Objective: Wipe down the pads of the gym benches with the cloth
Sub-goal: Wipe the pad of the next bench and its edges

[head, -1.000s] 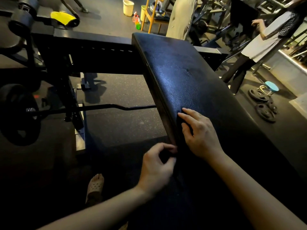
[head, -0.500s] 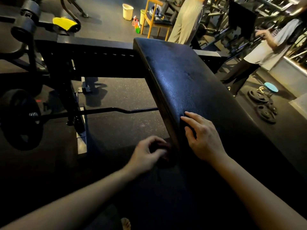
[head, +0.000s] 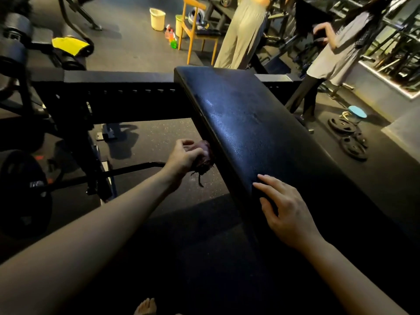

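Note:
A long black padded bench pad [head: 261,123] slopes from the upper middle down to the lower right. My left hand [head: 181,158] grips a bunched dark reddish cloth [head: 204,155] and holds it against the pad's left side edge, about halfway along. A loose thread hangs from the cloth. My right hand [head: 286,210] rests on the pad's top near its left edge, fingers spread and straight, closer to me than the cloth.
A black frame beam [head: 118,80] crosses behind the pad. A barbell with a weight plate [head: 22,192] lies on the floor at left. Weight plates [head: 350,137] lie on the right. Two people stand beyond the bench, near a wooden chair [head: 197,30], buckets [head: 157,18] and spray bottles.
My left hand has slid the cloth farther away along the pad's left side edge. My right hand has stayed on the pad's top.

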{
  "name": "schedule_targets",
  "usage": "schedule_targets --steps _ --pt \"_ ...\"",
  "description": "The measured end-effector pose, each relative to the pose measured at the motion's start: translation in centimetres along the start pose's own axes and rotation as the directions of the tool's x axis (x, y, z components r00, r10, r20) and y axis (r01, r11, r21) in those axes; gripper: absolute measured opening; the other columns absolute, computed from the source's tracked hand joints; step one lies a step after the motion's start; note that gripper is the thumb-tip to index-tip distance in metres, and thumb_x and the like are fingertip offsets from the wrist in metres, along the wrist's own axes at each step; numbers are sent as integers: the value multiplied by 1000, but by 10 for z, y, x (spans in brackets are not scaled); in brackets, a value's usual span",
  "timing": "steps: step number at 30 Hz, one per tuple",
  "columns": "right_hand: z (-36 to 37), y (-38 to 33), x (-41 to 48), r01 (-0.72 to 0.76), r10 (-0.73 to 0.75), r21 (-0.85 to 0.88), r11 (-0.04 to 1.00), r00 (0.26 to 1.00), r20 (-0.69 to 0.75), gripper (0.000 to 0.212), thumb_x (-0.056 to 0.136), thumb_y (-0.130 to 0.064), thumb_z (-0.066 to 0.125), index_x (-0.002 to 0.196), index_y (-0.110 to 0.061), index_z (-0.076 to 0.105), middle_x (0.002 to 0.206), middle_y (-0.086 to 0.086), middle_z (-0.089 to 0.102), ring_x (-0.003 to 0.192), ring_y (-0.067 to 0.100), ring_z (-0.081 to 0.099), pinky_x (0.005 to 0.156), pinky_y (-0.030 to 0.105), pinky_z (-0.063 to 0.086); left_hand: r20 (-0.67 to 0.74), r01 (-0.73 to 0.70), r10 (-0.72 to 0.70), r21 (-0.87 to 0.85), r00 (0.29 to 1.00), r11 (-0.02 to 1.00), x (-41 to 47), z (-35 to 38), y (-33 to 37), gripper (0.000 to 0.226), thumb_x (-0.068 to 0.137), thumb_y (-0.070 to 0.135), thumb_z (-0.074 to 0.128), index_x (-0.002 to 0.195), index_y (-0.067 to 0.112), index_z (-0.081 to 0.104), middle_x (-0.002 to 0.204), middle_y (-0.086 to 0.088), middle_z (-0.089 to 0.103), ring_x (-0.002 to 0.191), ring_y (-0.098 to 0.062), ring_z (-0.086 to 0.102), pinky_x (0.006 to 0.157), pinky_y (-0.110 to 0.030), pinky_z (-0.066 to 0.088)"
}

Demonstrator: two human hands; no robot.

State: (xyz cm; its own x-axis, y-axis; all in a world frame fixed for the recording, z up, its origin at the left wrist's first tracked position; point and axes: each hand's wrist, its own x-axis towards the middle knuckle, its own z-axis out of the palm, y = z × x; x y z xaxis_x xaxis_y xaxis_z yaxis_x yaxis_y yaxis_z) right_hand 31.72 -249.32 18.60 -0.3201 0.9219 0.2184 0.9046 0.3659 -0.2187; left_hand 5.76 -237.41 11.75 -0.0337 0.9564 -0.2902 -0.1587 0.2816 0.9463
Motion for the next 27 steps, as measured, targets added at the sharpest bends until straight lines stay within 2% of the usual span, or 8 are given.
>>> schedule_targets --steps 2,4,6,11,16,19,23,27 --pt "1 0 0 -6 6 1 1000 1000 -7 38 89 -5 73 126 -14 71 142 2 61 134 21 55 111 41 41 -41 -3 5 53 999 999 4 2 5 38 81 20 85 112 12 65 107 -7 70 93 -23 71 79 -35 61" --pt "2 -1 1 -8 8 7 1000 1000 -20 37 89 -5 72 126 -13 71 142 3 61 133 22 55 110 43 43 -62 -54 58 56 996 997 -1 6 9 18 83 7 81 94 19 72 91 -7 74 78 -17 73 64 -27 60" --pt "1 -2 2 -7 7 9 1000 1000 -19 35 91 -7 69 126 -13 71 142 3 61 134 22 55 111 43 42 -22 -153 154 37 988 988 -23 16 2 28 86 -5 72 95 22 77 82 -2 76 68 -12 73 55 -22 56" --pt "0 -5 2 -39 39 9 999 999 4 35 91 -6 69 125 -12 71 142 4 61 134 24 55 110 47 43 339 -374 271 292 901 880 -99 23 -56 40 83 4 76 106 36 75 102 11 77 96 -2 71 88 -17 53" --pt "0 -5 1 -48 48 12 999 999 7 35 92 -16 59 125 -12 71 141 5 61 133 24 56 110 47 43 -30 -283 303 285 952 916 -56 25 -24 17 84 9 81 98 17 77 88 -1 75 80 -9 66 77 -23 51" --pt "0 -6 1 -52 52 14 999 999 6 36 92 -17 58 125 -12 71 141 5 62 132 25 57 109 47 44 -60 -303 333 287 941 908 -62 39 -16 11 85 11 80 92 17 74 79 0 70 71 -6 60 68 -21 48" --pt "-2 -6 2 -54 54 11 998 998 9 36 91 -16 58 125 -12 71 141 5 62 133 24 56 110 45 43 176 -397 362 238 915 887 -126 55 -52 28 83 10 78 95 34 72 82 17 71 80 6 65 75 -9 45" --pt "-3 -7 3 -52 52 11 999 999 10 34 91 -12 63 125 -12 71 141 5 62 132 23 56 110 44 43 347 -360 279 195 895 913 -119 45 -58 18 85 11 78 100 21 77 91 8 76 88 -4 70 83 -25 56"
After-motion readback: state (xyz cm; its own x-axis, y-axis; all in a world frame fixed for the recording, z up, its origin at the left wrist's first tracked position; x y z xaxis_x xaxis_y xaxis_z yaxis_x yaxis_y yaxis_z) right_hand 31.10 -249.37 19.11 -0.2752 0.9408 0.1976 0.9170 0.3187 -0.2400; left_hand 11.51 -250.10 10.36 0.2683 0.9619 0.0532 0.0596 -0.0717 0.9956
